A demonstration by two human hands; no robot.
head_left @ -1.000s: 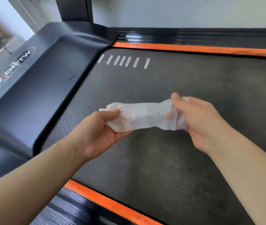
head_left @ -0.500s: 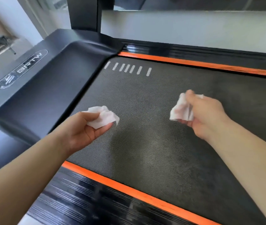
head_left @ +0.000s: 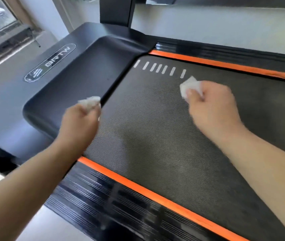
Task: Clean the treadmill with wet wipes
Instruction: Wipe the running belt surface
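Left hand (head_left: 79, 119) fisted round left wipe (head_left: 89, 100), right hand (head_left: 211, 105) seemingly round right wipe (head_left: 189, 86).

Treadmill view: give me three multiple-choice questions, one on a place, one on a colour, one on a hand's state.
1. Where is the right hand's wipe? A on the motor cover; B beside the white dashes on the belt; C on the floor.
2. What colour are the side stripes? A blue; B orange; C green.
3. What is the left hand doing? A lying flat; B pointing; C gripping a crumpled wipe.
Answers: B, it sits by the last dash; B, both stripes are orange; C, fingers curl round white wipe.
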